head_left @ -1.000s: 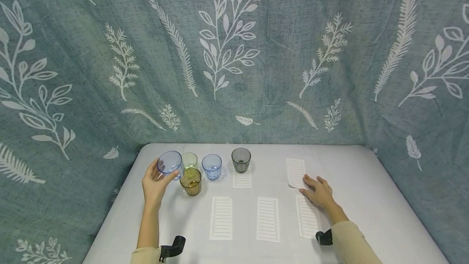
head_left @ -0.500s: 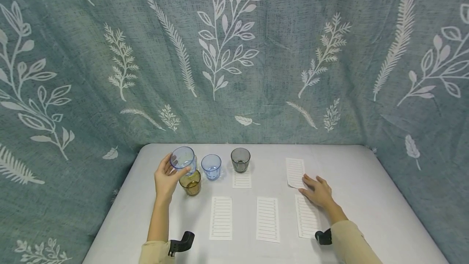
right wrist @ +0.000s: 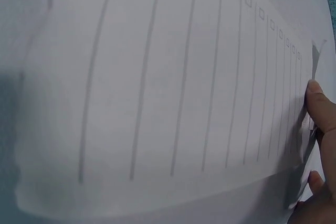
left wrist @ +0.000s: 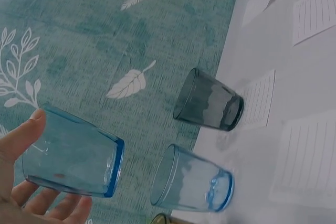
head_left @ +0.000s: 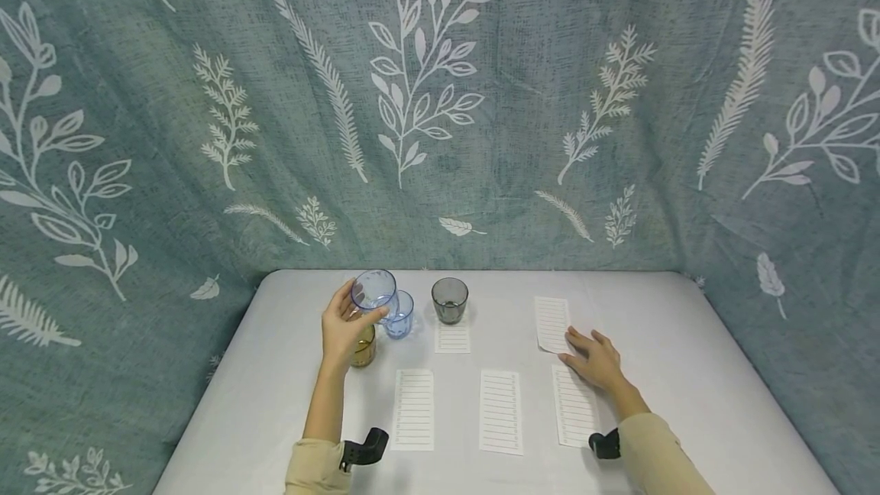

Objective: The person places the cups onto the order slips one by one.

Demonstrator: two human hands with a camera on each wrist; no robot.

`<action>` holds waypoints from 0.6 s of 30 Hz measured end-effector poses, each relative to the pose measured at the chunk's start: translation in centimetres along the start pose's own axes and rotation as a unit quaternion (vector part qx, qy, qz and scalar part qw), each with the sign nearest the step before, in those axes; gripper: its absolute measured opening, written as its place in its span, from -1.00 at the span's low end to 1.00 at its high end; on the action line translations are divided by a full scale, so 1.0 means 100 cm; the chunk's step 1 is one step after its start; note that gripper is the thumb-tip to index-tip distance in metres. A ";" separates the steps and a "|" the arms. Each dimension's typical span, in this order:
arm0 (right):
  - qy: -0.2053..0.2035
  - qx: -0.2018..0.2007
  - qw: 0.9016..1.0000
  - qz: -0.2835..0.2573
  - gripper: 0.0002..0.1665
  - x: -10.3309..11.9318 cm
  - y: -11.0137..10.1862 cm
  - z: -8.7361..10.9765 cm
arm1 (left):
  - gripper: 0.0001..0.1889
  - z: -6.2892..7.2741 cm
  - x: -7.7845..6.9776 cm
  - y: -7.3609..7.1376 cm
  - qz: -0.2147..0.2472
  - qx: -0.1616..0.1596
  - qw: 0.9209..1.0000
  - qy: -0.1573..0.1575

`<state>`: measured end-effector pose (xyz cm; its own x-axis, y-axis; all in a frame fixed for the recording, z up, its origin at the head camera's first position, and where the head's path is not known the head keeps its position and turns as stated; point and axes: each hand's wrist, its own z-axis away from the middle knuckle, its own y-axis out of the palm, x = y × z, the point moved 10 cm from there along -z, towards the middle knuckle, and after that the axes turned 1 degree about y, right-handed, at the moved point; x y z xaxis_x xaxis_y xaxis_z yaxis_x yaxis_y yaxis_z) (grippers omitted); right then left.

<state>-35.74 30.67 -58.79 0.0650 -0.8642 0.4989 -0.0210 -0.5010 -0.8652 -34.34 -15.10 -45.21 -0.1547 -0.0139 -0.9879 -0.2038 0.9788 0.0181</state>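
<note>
Shift: over the last second the left hand (head_left: 341,333) has carried the held blue glass (head_left: 374,290) rightward, from beside the green glass to overlap the standing blue glass (head_left: 401,321) in the head view; the right hand (head_left: 596,360) stays put.
Left hand: grasps the held blue glass around its side, thumb opposite the fingers.
Held blue glass: raised off the surface (head_left: 660,312), mouth up; in the left wrist view it is apart from its standing twin.
Amber glass: the amber glass (head_left: 364,350) stands nearer the person, partly behind the left hand.
Grey glass: the smoky grey glass (head_left: 450,302) stands upright over the far end of a ruled sheet (head_left: 452,340).
Right hand: thumb and fingers spread at the near corner of the far-right sheet (head_left: 552,321); whether they pinch it, I cannot tell.
Front row: left sheet (head_left: 414,409), middle sheet (head_left: 500,412) and right sheet (head_left: 573,407), all ruled, lie apart.
Backdrop: teal fabric (head_left: 289,121) with white leaf prints.
</note>
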 end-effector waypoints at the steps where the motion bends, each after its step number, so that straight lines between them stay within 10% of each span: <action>1: 0.000 -0.001 1.000 0.000 -0.35 0.000 0.000 0.000 | -0.13 0.000 0.000 0.003 0.000 0.002 1.000 0.000; 18: -0.004 0.000 1.000 -0.019 -0.35 -0.004 0.000 -0.001 | -0.19 -0.002 -0.008 0.067 0.048 0.044 0.998 0.009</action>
<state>-35.83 31.05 -59.03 0.0735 -0.8444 0.5306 -0.0187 -0.5331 -0.8458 -35.78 -8.57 -44.25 -0.1863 0.0778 -0.9794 -0.1012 0.9900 0.0979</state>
